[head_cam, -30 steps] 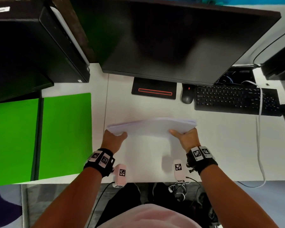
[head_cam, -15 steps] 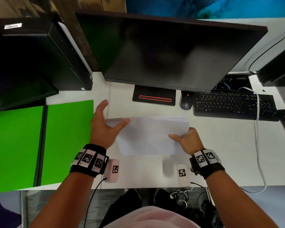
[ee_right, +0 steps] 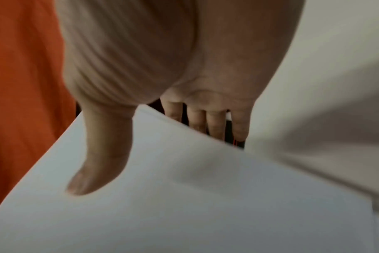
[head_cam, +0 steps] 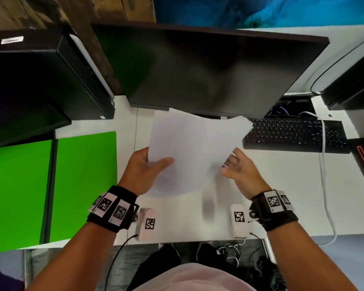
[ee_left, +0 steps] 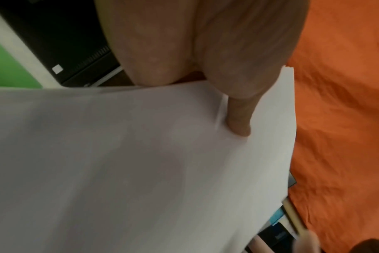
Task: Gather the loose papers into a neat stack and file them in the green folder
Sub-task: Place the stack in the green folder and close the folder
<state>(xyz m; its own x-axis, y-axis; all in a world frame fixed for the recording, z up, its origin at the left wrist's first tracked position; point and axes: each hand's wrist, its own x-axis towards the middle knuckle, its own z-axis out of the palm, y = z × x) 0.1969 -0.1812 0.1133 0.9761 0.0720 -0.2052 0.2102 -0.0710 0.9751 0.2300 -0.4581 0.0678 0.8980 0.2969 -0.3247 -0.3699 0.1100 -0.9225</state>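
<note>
A stack of white papers point(head_cam: 195, 152) is lifted off the white desk and tilted up in front of the monitor, its top edges slightly uneven. My left hand point(head_cam: 145, 166) grips its lower left edge, thumb point(ee_left: 238, 119) lying on the front sheet and fingers hidden behind. My right hand point(head_cam: 237, 169) holds the right edge, thumb point(ee_right: 97, 162) on the front of the papers point(ee_right: 184, 196) and fingers behind. The green folder point(head_cam: 51, 185) lies open and flat at the left end of the desk, a dark spine down its middle.
A large black monitor point(head_cam: 208, 66) stands just behind the papers. A black keyboard point(head_cam: 294, 135) and a white cable point(head_cam: 324, 164) lie to the right, and a black computer case point(head_cam: 40, 80) sits behind the folder. The desk's front edge point(head_cam: 187, 241) runs below my wrists.
The stack was held low and nearly flat over the desk. My left hand let go, re-gripped the left edge, and the papers have been raised and tipped up toward the monitor.
</note>
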